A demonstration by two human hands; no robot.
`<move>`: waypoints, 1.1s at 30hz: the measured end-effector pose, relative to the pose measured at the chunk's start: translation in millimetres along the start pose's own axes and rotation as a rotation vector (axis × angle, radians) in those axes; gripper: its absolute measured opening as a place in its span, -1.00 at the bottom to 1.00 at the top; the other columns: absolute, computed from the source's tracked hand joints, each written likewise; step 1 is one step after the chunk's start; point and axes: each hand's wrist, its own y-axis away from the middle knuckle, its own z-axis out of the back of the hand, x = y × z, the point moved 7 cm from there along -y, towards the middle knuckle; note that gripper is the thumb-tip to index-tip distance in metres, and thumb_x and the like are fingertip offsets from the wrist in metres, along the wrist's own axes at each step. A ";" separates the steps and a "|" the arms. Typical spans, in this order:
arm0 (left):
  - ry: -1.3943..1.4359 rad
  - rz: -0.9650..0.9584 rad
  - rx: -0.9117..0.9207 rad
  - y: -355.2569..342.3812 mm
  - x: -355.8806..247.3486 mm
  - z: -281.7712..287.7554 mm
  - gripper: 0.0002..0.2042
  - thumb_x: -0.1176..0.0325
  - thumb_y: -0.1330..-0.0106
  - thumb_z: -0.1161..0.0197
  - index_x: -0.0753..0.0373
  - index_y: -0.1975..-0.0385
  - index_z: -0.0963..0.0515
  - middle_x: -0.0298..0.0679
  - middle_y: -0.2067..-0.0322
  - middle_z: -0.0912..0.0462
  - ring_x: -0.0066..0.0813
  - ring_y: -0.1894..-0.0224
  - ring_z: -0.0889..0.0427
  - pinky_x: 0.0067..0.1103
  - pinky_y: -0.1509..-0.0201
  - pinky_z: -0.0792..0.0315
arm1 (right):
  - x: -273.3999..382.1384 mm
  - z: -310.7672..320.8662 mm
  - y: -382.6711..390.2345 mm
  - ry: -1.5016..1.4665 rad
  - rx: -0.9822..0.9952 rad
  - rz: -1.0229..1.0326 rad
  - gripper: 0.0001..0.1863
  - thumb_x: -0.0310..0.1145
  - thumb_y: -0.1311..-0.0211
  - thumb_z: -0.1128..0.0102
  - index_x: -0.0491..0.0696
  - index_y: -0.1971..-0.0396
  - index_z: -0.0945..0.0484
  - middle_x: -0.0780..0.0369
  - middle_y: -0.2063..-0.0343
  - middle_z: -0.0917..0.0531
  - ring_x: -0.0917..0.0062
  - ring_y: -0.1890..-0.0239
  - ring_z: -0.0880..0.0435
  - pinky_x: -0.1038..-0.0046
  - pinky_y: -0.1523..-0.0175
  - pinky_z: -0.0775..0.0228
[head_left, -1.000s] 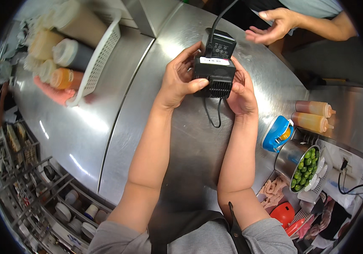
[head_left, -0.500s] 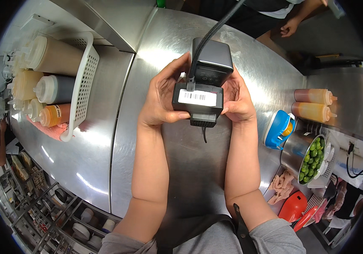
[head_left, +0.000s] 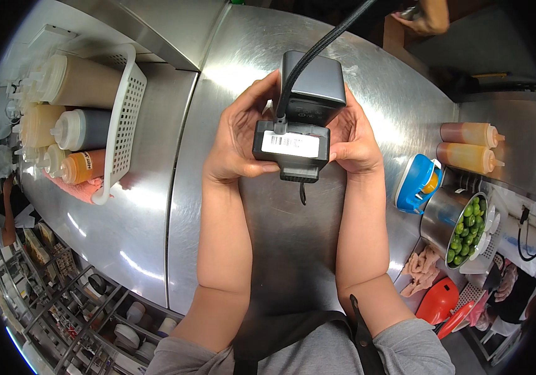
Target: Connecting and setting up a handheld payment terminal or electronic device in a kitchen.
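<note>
My left hand (head_left: 230,137) and my right hand (head_left: 358,140) grip, from either side, a black two-part electronic device over the steel counter. Its lower block (head_left: 305,156) carries a white barcode label (head_left: 294,146). Behind it rises a taller block (head_left: 312,78) with a grey face, tilted toward me. A thick braided black cable (head_left: 326,40) runs from the device up out of the top of the view, and a thinner black cord (head_left: 303,195) dangles beneath. My fingertips are partly hidden behind the blocks.
Perforated white basket (head_left: 127,119) of sauce bottles at left; two bottles (head_left: 468,156), blue plastic gadget (head_left: 415,184), steel pot of limes (head_left: 436,222), pink cloth (head_left: 421,269), red container (head_left: 436,300) at right. Another person's hand (head_left: 424,22) at top; a co-worker (head_left: 2,222) far left.
Compared with a second ago, the device and my hands sit lower in view, with more of the rear block's grey face showing. The other person's hand has withdrawn toward the top edge.
</note>
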 end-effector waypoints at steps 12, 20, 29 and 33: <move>-0.039 -0.042 0.050 0.1 2.5 3.6 0.16 0.29 0.60 -0.56 0.34 -0.34 -0.33 -0.25 -0.11 -0.52 -0.32 -0.25 -0.44 -0.43 -0.31 -0.30 | -1.2 -0.9 0.1 0.010 0.023 -0.003 0.13 -0.63 0.43 -0.63 0.00 -0.35 -0.29 0.21 -0.21 -0.48 0.38 -0.28 -0.43 0.27 -0.37 -0.21; -0.014 -0.013 0.026 1.5 4.4 2.6 0.17 0.30 0.60 -0.56 0.34 -0.35 -0.31 -0.29 -0.12 -0.50 -0.35 -0.25 -0.43 -0.46 -0.32 -0.28 | 0.4 -1.8 0.6 0.002 0.015 -0.004 0.13 -0.63 0.44 -0.64 -0.01 -0.34 -0.29 0.21 -0.20 -0.48 0.39 -0.28 -0.43 0.28 -0.38 -0.20; 0.016 -0.030 0.124 0.4 5.7 3.5 0.19 0.27 0.59 -0.62 0.38 -0.35 -0.29 -0.27 -0.14 -0.45 -0.37 -0.28 -0.39 -0.40 -0.43 -0.18 | -1.6 -2.2 4.9 -0.016 -0.036 -0.061 0.14 -0.64 0.50 -0.64 -0.01 -0.32 -0.31 0.21 -0.19 -0.49 0.38 -0.28 -0.42 0.31 -0.38 -0.18; 0.048 -0.028 0.121 1.7 1.5 -1.4 0.16 0.33 0.55 -0.62 0.40 -0.33 -0.29 -0.26 -0.15 -0.44 -0.38 -0.30 -0.38 -0.40 -0.48 -0.16 | -2.3 -1.0 5.4 -0.005 -0.056 -0.079 0.14 -0.62 0.51 -0.65 -0.03 -0.31 -0.31 0.21 -0.18 -0.48 0.37 -0.29 -0.41 0.31 -0.38 -0.17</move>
